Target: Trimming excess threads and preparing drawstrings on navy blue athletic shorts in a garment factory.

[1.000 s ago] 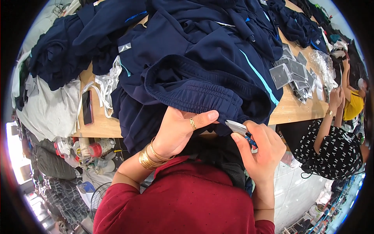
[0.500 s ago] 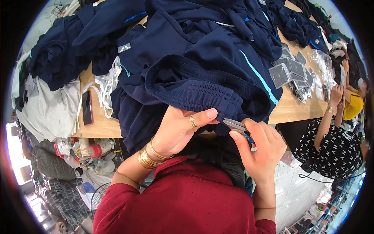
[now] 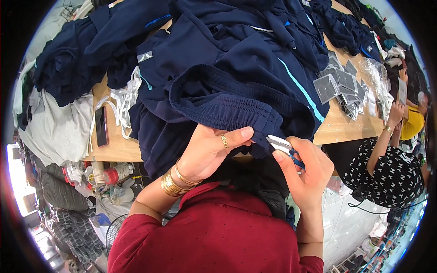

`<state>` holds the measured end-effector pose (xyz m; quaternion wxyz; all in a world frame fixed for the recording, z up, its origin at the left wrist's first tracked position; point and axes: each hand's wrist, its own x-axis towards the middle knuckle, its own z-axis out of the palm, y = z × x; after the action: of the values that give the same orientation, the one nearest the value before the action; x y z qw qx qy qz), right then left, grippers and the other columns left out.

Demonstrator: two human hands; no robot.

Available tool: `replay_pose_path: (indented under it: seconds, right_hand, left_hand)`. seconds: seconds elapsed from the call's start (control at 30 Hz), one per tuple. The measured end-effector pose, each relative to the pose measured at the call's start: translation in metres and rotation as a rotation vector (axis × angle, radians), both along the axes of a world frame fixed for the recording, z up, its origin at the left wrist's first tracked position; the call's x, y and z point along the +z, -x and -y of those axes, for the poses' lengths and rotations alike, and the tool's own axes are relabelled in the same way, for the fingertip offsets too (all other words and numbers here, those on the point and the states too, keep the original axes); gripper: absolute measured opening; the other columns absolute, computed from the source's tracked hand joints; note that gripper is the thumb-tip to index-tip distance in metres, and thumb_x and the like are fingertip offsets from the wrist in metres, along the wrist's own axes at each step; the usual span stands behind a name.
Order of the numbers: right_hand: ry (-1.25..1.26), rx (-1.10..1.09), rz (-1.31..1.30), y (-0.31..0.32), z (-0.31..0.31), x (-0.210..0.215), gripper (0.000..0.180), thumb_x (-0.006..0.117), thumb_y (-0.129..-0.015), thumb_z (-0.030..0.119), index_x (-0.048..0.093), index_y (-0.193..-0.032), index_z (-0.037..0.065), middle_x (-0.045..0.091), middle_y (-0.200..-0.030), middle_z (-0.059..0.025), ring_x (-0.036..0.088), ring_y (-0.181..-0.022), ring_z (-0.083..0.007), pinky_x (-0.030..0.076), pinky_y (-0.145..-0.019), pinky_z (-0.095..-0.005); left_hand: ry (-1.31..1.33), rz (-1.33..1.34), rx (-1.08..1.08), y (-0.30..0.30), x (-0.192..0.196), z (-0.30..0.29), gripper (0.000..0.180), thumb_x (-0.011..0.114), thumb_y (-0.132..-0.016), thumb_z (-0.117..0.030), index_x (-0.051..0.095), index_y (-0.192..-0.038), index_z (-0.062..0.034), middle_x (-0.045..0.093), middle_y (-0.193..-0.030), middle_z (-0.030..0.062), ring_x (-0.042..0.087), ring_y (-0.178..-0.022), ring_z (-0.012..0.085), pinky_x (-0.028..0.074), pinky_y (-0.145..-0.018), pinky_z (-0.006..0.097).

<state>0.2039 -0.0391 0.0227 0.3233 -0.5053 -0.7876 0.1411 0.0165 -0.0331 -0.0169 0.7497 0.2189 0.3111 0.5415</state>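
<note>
At the table's near edge, the navy shorts' elastic waistband (image 3: 227, 109) is pinched by the left hand (image 3: 209, 150). Thread snips (image 3: 282, 146), at three o'clock, are squeezed in the right hand's (image 3: 305, 175) curled fingers. Blade tips are best kept clear of the fabric.

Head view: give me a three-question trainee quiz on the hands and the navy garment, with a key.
1. True or false: the left hand grips the elastic waistband of the navy blue fabric shorts.
2. What does the right hand hold? A) a small metal thread snipper with blue handle B) a black phone C) a white cord
3. Which thing lies flat on the wooden table at the person's left, beside the white cords?

Key
1. True
2. A: the small metal thread snipper with blue handle, tip at the waistband edge
3. The black phone
</note>
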Motion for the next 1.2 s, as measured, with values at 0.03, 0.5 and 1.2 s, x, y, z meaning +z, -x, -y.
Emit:
replay_pose_path:
  seconds: [0.03, 0.5, 1.2]
  right_hand:
    - [0.000, -0.001, 0.001, -0.0001, 0.0000, -0.0001, 0.020, 0.073, -0.072, 0.016, 0.062, -0.084, 0.005, 0.056, -0.065, -0.0047, 0.051, -0.051, -0.0198, 0.038, -0.047, -0.0296]
    - [0.009, 0.012, 0.035, 0.0010, -0.0008, 0.0004, 0.022, 0.073, -0.073, 0.018, 0.061, -0.085, 0.004, 0.058, -0.067, -0.0058, 0.055, -0.054, -0.0220, 0.040, -0.049, -0.0300]
    - [0.061, 0.012, -0.015, -0.0008, -0.0007, -0.0017, 0.021, 0.071, -0.072, 0.015, 0.061, -0.084, 0.000, 0.059, -0.068, -0.0076, 0.052, -0.053, -0.0170, 0.038, -0.049, -0.0256]
  left_hand:
    - [0.004, -0.011, -0.002, -0.0001, 0.0001, -0.0002, 0.029, 0.061, -0.083, 0.000, 0.054, -0.111, -0.0019, 0.060, -0.103, 0.0065, 0.059, -0.091, 0.0157, 0.049, -0.079, 0.029]
    - [-0.022, -0.068, -0.032, 0.0013, -0.0049, 0.0001, 0.040, 0.059, -0.084, -0.001, 0.046, -0.122, -0.0021, 0.057, -0.114, 0.0099, 0.055, -0.106, 0.0221, 0.042, -0.095, 0.040]
    - [-0.063, -0.045, -0.021, -0.0008, -0.0077, -0.0001, 0.038, 0.058, -0.084, 0.002, 0.047, -0.120, -0.0002, 0.057, -0.113, 0.0107, 0.055, -0.106, 0.0223, 0.041, -0.096, 0.039]
